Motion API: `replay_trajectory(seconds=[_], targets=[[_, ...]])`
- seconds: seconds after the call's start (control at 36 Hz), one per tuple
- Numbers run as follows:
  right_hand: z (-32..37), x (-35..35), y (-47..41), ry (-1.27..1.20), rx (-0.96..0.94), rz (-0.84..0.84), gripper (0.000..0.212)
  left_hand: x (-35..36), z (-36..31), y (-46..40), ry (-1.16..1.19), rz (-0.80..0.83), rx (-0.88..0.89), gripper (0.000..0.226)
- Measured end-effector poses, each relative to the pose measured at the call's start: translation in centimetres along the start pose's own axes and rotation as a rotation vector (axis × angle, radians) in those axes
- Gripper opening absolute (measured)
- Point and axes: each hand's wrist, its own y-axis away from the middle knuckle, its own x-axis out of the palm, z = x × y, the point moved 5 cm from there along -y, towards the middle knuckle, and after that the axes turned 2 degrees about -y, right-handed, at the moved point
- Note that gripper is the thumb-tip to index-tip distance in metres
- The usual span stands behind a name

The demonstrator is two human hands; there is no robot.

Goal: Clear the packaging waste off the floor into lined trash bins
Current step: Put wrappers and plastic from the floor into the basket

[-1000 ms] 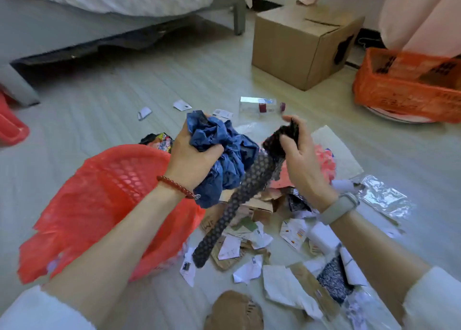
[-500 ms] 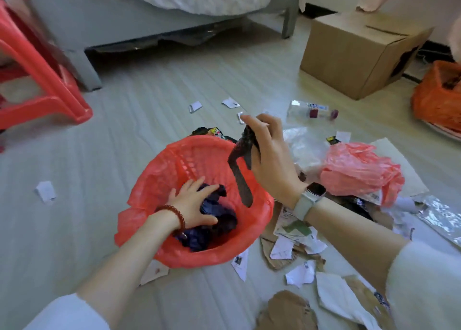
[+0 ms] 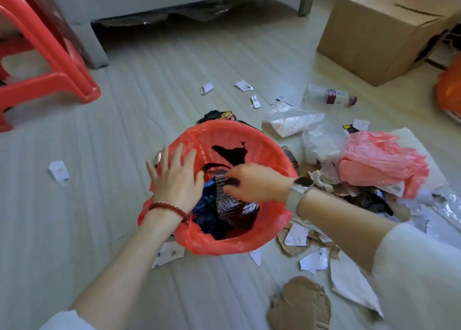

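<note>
Waste is lying in the lined trash bin (image 3: 259, 140): blue wrapping (image 3: 207, 202) and a dark mesh sleeve (image 3: 224, 199). The right hand (image 3: 252, 183) is pressing the sleeve down, fingers loosely curled; whether they are pinching it I cannot tell. The left hand (image 3: 175, 177) is spreading flat over the rim, holding nothing. Both pieces are looking light, soft and springy, so bunching them in the middle should work best. Torn paper scraps (image 3: 313, 261) are littering the floor (image 3: 104, 155) beside the bin.

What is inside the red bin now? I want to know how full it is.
Crumpled blue wrap and dark mesh lie in the bin, under the right hand. The bottom is covered by them.
</note>
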Motion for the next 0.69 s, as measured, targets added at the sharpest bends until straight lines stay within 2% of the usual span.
replay_trajectory(seconds=[0.08, 0.19, 0.25, 0.31, 0.36, 0.42, 0.5, 0.56, 0.64, 0.69], targets=[[-1.3, -4.4, 3.5, -0.282, -0.080, -0.302, 0.027, -1.2, -4.7, 0.4, 0.131, -0.205, 0.198, 0.035], [-5.9, -7.2, 9.8, -0.477, -0.045, -0.682, 0.024, -0.5, -13.3, 3.1, 0.308, -0.253, 0.473, 0.032], [-9.2, -6.2, 12.7, -0.519, 0.059, -0.770, 0.024, 1.2, -17.6, 5.2, 0.293, -0.244, 0.607, 0.029], [-12.7, -3.9, 15.6, -0.491, 0.179, -0.789, 0.026, 3.6, -21.1, 7.4, 0.276, -0.202, 0.727, 0.027], [-16.2, -0.3, 18.4, -0.409, 0.312, -0.702, 0.026, 6.7, -23.5, 9.7, 0.280, -0.122, 0.807, 0.029], [-19.1, 4.3, 20.6, -0.279, 0.416, -0.512, 0.029, 10.6, -24.4, 11.8, 0.247, 0.024, 0.836, 0.033], [-21.2, 11.8, 23.1, -0.100, 0.442, -0.062, 0.045, 16.6, -22.6, 13.7, 0.173, 0.233, 0.757, 0.036], [-21.3, 15.9, 24.2, -0.014, 0.416, 0.192, 0.063, 19.7, -20.4, 14.0, 0.072, 0.355, 0.649, 0.055], [-20.1, 19.9, 25.0, 0.082, 0.370, 0.325, 0.087, 22.2, -16.0, 13.4, -0.119, 0.496, 0.430, 0.069], [-19.5, 22.0, 25.4, 0.074, 0.394, 0.344, 0.091, 23.4, -13.5, 12.8, -0.206, 0.533, 0.306, 0.070]])
